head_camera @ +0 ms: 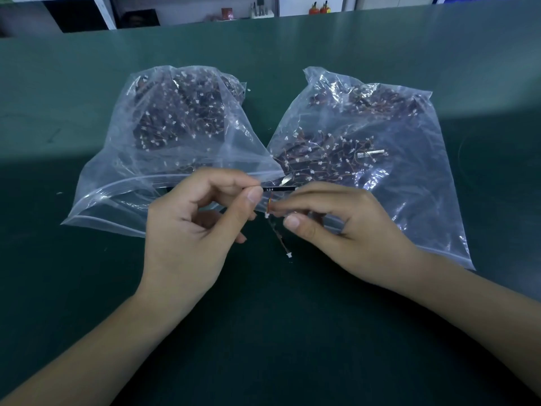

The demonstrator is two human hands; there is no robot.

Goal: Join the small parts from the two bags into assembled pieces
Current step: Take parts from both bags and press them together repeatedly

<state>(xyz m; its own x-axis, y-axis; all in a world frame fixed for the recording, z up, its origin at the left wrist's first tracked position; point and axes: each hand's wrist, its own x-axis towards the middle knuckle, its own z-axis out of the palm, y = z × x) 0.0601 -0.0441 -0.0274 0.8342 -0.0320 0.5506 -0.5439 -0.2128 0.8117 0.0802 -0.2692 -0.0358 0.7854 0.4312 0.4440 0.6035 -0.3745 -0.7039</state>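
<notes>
both bags (181,136) still look crammed, so plenty is left, i'd say. left hand (193,227) pinches a thin dark strip (279,188) above the green table (292,317); right hand (345,227) pinches its wire (270,205) just below. no finished pieces show.

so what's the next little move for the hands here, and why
Probably bring the two pieces together and press the connector in. The left hand pinches a thin black strip level; the right hand pinches a wire lead just below it, its white connector apparently not yet seated.
</notes>
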